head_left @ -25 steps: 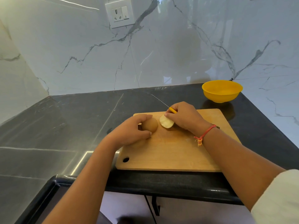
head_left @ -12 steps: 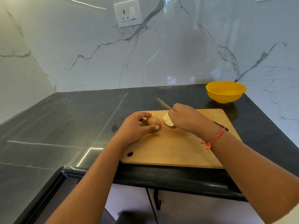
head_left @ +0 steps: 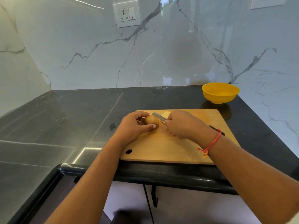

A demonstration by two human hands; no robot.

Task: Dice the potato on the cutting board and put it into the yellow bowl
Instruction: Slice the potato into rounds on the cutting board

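A wooden cutting board (head_left: 169,147) lies on the black counter. My left hand (head_left: 134,126) grips a brown potato half (head_left: 151,120) near the board's far left corner, thumb and fingers curled round it. My right hand (head_left: 181,124) holds a knife (head_left: 159,116) whose blade points left and touches the top right of that half. A pale cut potato half (head_left: 165,114) lies just behind the blade, partly hidden by my right hand. The yellow bowl (head_left: 220,92) stands empty at the far right, beyond the board.
The black counter (head_left: 80,120) stretches left of the board and meets white marble walls (head_left: 161,54) behind and on both sides. Its front edge (head_left: 161,172) runs just below the board. A wall socket (head_left: 126,13) sits high on the back wall.
The knife blade has come down from pointing away over the counter to rest against the brown half. My left hand stays on that half. The camera has tilted slightly.
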